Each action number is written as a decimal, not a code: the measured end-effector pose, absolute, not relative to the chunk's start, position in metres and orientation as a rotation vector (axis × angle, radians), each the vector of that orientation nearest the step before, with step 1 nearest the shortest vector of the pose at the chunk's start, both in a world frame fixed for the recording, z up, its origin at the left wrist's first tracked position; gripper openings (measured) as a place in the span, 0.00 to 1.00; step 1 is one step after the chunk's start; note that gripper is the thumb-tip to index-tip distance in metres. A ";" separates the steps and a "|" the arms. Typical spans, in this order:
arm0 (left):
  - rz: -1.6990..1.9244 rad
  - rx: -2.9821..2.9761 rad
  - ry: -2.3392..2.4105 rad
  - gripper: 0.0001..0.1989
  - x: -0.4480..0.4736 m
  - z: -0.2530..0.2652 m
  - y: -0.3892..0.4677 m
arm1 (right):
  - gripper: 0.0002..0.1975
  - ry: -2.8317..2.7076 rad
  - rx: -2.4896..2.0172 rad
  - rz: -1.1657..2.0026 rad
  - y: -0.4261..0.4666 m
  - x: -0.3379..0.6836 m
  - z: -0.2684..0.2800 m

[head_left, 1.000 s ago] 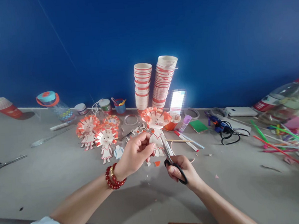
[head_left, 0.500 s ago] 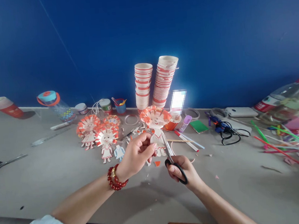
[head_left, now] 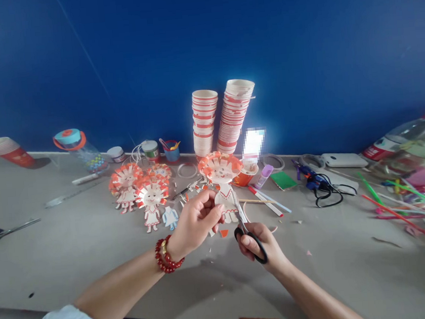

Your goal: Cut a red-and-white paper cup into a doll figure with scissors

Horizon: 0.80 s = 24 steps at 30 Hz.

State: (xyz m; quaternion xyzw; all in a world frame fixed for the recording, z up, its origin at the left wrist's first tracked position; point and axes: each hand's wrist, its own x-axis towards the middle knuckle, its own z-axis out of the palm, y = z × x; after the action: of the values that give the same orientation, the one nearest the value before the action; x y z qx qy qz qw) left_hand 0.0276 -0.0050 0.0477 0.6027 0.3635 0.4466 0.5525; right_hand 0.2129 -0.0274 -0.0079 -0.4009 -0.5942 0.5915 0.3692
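Between the thumb and fingers of my left hand (head_left: 197, 218) is a paper doll (head_left: 225, 198), with a smiling face, a fringe of red-and-white strips round its head and a red-trimmed white dress. My right hand (head_left: 263, 247) grips black-handled scissors (head_left: 250, 240) by the loops. Their blades point up along the right side of the doll's body. To the left lie similar finished-looking dolls, the nearest a paper doll (head_left: 151, 199) in a white dress. Beside it is a small blue-and-white paper dress shape (head_left: 170, 217). Small paper scraps (head_left: 224, 233) lie below the held doll.
Two tall stacks of paper cups (head_left: 206, 123) stand against the blue wall. A glue gun (head_left: 313, 178) with a black cord, markers (head_left: 266, 202) and a pile of coloured straws (head_left: 405, 202) lie rightward. Other scissors (head_left: 8, 234) and a clear bottle (head_left: 79, 149) are at left.
The scissor blades have shifted slightly at the doll's right edge. Both hands keep nearly the same places, and the doll stays in the left one.
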 end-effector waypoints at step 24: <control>1.045 1.390 0.846 0.07 0.030 0.046 -0.006 | 0.29 -1.521 -1.059 1.486 -0.028 0.212 -0.009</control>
State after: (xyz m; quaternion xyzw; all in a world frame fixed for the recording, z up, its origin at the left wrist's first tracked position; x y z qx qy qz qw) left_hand 0.0296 -0.0059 0.0455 0.5915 0.3603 0.4450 0.5677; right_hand 0.2124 -0.0281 -0.0093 -0.4135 -0.5938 0.5801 0.3740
